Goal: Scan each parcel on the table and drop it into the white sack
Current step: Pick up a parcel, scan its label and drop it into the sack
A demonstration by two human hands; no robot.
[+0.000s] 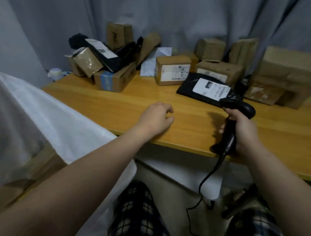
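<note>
Right hand [244, 133]: fingers curl round the handle of the black barcode scanner [246, 108] and grip it above the near edge of the wooden table [169, 102]. The scanner head points away from the person, toward the flat black parcel [191, 88], and overlaps that parcel's near corner in the head view. Contact between the two cannot be determined.

Left hand [156, 118]: fingers loosely curled, holding nothing, positioned over the bare table surface, well apart from every parcel.

The flat black parcel lies on the table with its white label [211, 89] facing up. Behind it stands a cardboard box with a white label [172, 70], with further brown boxes to the right. At the left rear sits a pile of parcels that includes a box with blue tape [113, 79].

The white sack [45, 114] hangs at the left end of the table, beside the left forearm. The scanner cable [207, 179] drops from the handle below the table edge
</note>
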